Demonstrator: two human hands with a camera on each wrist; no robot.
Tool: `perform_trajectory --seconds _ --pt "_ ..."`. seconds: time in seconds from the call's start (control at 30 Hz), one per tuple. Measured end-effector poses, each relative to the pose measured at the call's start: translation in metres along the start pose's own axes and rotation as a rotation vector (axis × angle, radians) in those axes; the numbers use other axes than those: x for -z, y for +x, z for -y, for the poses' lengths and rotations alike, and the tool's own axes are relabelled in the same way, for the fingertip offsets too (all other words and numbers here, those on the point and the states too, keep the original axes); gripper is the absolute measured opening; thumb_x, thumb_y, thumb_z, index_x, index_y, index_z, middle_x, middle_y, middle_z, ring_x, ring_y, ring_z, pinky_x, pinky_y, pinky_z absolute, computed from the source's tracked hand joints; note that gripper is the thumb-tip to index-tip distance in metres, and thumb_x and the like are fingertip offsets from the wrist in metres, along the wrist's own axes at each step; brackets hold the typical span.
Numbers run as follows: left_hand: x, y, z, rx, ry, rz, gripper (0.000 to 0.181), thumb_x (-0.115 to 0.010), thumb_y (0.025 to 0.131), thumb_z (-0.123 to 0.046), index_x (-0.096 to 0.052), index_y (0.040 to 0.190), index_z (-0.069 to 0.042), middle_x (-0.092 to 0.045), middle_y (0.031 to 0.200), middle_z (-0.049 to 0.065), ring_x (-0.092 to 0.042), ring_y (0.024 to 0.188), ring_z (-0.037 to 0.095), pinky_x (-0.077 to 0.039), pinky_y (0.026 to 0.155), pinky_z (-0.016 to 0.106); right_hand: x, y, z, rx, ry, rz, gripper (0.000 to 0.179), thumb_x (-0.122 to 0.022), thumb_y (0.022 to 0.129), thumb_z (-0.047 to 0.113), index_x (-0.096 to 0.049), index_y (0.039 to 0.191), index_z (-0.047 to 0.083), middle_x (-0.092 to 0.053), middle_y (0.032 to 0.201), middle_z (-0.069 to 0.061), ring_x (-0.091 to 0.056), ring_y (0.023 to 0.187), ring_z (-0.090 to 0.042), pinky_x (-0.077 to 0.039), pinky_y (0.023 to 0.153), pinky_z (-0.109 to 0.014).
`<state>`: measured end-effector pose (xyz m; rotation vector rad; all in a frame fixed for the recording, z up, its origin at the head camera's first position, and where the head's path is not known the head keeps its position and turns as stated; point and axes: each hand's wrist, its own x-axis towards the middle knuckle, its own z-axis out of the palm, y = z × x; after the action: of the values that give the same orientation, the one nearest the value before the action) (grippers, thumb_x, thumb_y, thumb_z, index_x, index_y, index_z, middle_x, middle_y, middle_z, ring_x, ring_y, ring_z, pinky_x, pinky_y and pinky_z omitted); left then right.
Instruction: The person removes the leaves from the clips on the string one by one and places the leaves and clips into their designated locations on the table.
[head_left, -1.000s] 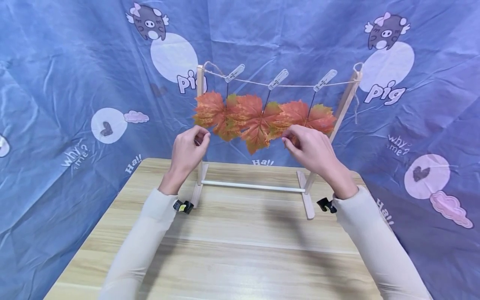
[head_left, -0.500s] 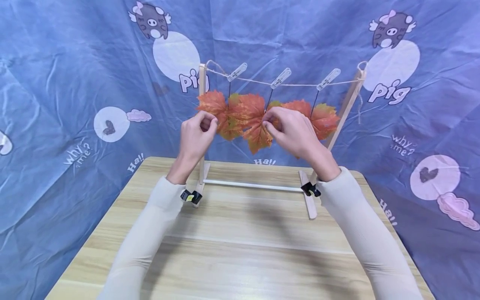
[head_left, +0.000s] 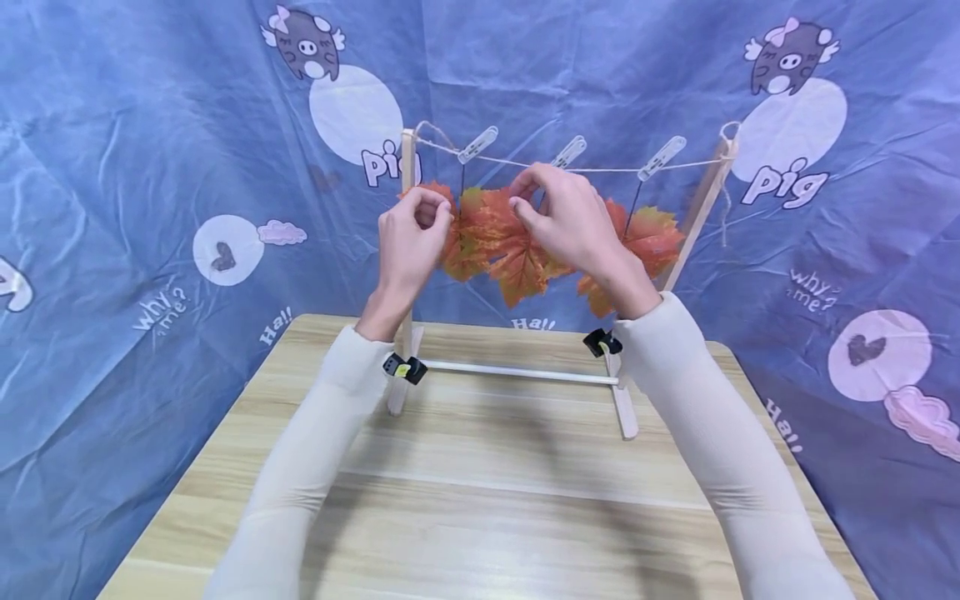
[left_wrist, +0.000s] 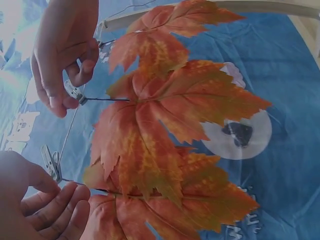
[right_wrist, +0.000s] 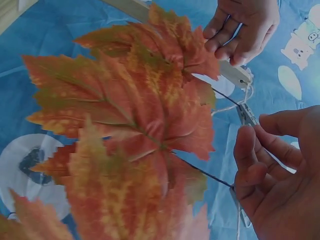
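At upper centre of the frame, raised higher than a second ago, with left hand [head_left: 408, 242] and right hand [head_left: 572, 218] loosely curled, apparently gripping nothing; now close to clothespins [head_left: 477, 145] suspending orange leaves [head_left: 517, 258] from string [head_left: 611, 170], seemingly bringing them within reach.

This looks to me like a curtained-off recording corner: blue pig-print cloth [head_left: 97, 375] hangs left, far and right around a wood-grain table [head_left: 480, 467], and someone wears black wrist cameras [head_left: 406, 367]. Which building, I can't tell.
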<state>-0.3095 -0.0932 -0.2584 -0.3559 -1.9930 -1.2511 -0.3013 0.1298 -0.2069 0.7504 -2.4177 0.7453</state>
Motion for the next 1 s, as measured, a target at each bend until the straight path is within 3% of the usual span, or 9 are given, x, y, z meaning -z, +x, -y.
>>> perform_trajectory --seconds 0.23,0.43,0.53,0.77,0.83,1.0 --pt "-0.005 0.017 -0.007 0.081 -0.031 -0.012 0.015 -0.067 0.103 -0.016 -0.076 0.105 -0.004 -0.08 0.093 0.011 -0.071 0.077 0.013 -0.053 0.073 0.019 0.008 0.026 0.012 -0.063 0.009 0.008 0.03 -0.061 0.108 0.031 -0.068 0.128 0.009 -0.072 0.124 -0.006 -0.059 0.08 -0.021 -0.049 0.081 -0.035" --pt "-0.01 0.03 -0.013 0.127 -0.034 -0.003 0.017 -0.067 0.103 -0.015 -0.078 0.109 -0.003 -0.081 0.101 0.012 -0.075 0.086 0.015 -0.056 0.076 0.019 0.014 0.047 0.023 -0.14 -0.015 0.006 0.043 -0.058 0.11 0.037 -0.058 0.143 0.01 -0.063 0.14 -0.008 -0.059 0.104 -0.025 -0.049 0.101 -0.04" --pt "-0.012 0.037 -0.016 0.151 -0.043 0.004 0.019 -0.068 0.104 -0.016 -0.077 0.113 -0.003 -0.081 0.106 0.012 -0.076 0.092 0.015 -0.058 0.08 0.018 0.015 0.057 0.027 -0.18 -0.026 0.03 0.052 -0.057 0.11 0.041 -0.052 0.152 0.011 -0.059 0.147 -0.008 -0.059 0.123 -0.027 -0.048 0.11 -0.04" --pt "-0.018 0.048 -0.018 0.206 -0.066 0.037 0.022 -0.069 0.104 -0.017 -0.076 0.118 -0.002 -0.08 0.113 0.013 -0.077 0.1 0.018 -0.061 0.086 0.022 0.011 0.077 0.034 -0.261 -0.002 0.13 0.064 -0.052 0.11 0.049 -0.041 0.163 0.014 -0.058 0.156 -0.007 -0.066 0.131 -0.025 -0.047 0.12 -0.037" --pt "-0.02 0.049 -0.017 0.226 -0.08 0.055 0.022 -0.069 0.103 -0.016 -0.075 0.119 -0.002 -0.08 0.115 0.014 -0.077 0.102 0.02 -0.061 0.088 0.023 0.009 0.079 0.034 -0.272 -0.009 0.139 0.064 -0.052 0.11 0.049 -0.042 0.163 0.013 -0.059 0.156 -0.008 -0.057 0.142 -0.023 -0.047 0.12 -0.038" --pt "-0.024 0.051 -0.015 0.261 -0.115 0.075 0.023 -0.072 0.102 -0.015 -0.075 0.12 0.0 -0.08 0.116 0.016 -0.077 0.105 0.023 -0.061 0.089 0.025 0.005 0.085 0.034 -0.284 0.007 0.113 0.051 -0.054 0.111 0.042 -0.056 0.153 0.013 -0.069 0.144 -0.006 -0.069 0.122 -0.02 -0.052 0.112 -0.033"
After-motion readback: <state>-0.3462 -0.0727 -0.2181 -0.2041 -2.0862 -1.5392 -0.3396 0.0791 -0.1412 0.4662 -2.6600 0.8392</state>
